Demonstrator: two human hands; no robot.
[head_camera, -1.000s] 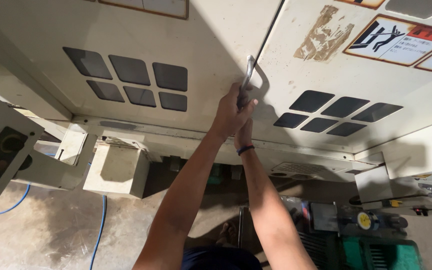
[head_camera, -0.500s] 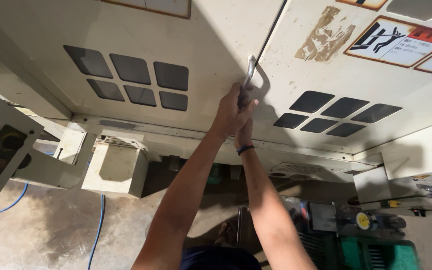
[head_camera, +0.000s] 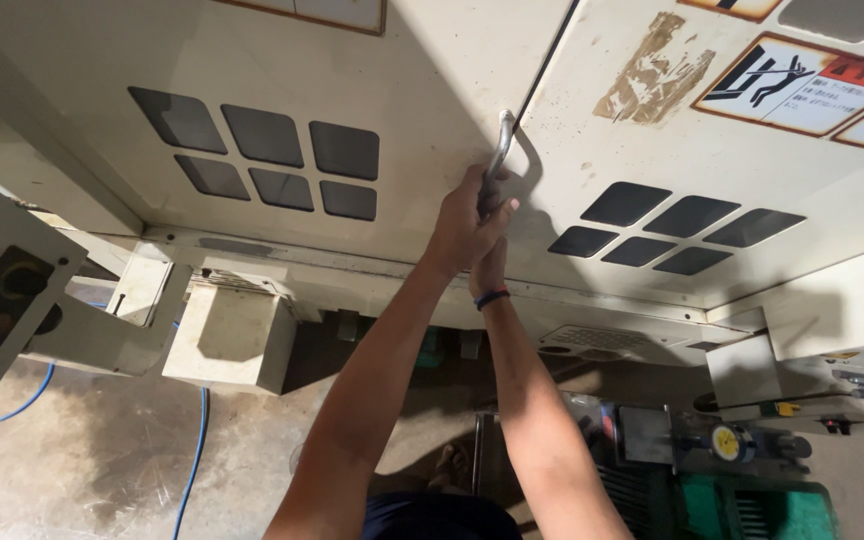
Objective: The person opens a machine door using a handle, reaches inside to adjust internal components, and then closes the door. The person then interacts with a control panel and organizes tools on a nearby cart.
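Both hands clamped on the metal handle of a cream machine cabinet.

The left hand wraps the lower part of the bent steel handle, fingers curled tight around it; the right hand sits just beneath, mostly hidden, apparently gripping the same bar. The handle stands at the seam between two doors, beside dark vent squares. This looks like the pulling step; next calls for a firm, steady tug.
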